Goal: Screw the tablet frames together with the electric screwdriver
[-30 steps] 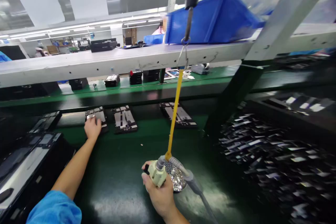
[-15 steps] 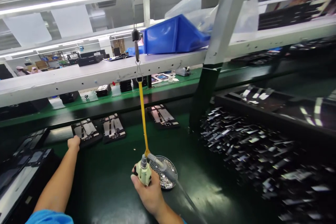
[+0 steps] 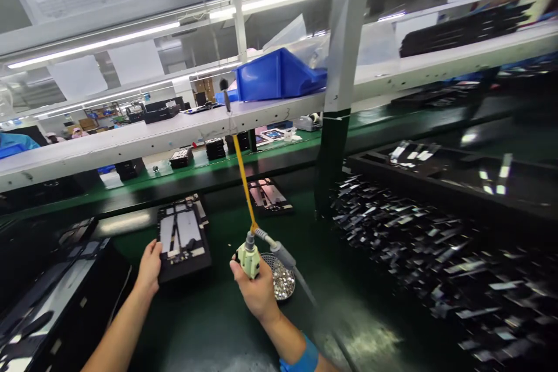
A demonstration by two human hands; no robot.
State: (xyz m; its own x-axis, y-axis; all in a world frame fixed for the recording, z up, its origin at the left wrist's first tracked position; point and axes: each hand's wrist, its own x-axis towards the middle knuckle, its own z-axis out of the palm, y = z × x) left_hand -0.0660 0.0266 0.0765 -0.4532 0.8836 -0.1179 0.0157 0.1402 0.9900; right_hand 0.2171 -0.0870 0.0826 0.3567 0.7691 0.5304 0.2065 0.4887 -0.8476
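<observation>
My left hand (image 3: 149, 266) is closed on the left edge of an opened tablet (image 3: 182, 237) in a black frame, its pale battery panels and circuit parts facing up. Part of another such unit shows behind its upper right edge. In my right hand (image 3: 260, 293) is a pale green electric screwdriver (image 3: 249, 258), its grey cable end upward, hung from a yellow strap (image 3: 243, 177). Its tip is hidden. Just right of that hand stands a round perforated dish (image 3: 293, 293) with many small shiny screws. A further opened tablet (image 3: 269, 195) lies beyond on the green bench.
At the left stands a stack of black-framed units (image 3: 56, 290). Many thin dark strips with shiny ends (image 3: 414, 244) cover the right side, beside a black tray (image 3: 370, 165). A metal post (image 3: 337, 99) and a white shelf (image 3: 200, 128) with a blue bin (image 3: 272, 75) cross behind.
My left hand has drawn the tablet rightward and nearer, in front of the neighbouring unit. My right hand has shifted slightly right and up with the screwdriver. The camera view has turned somewhat.
</observation>
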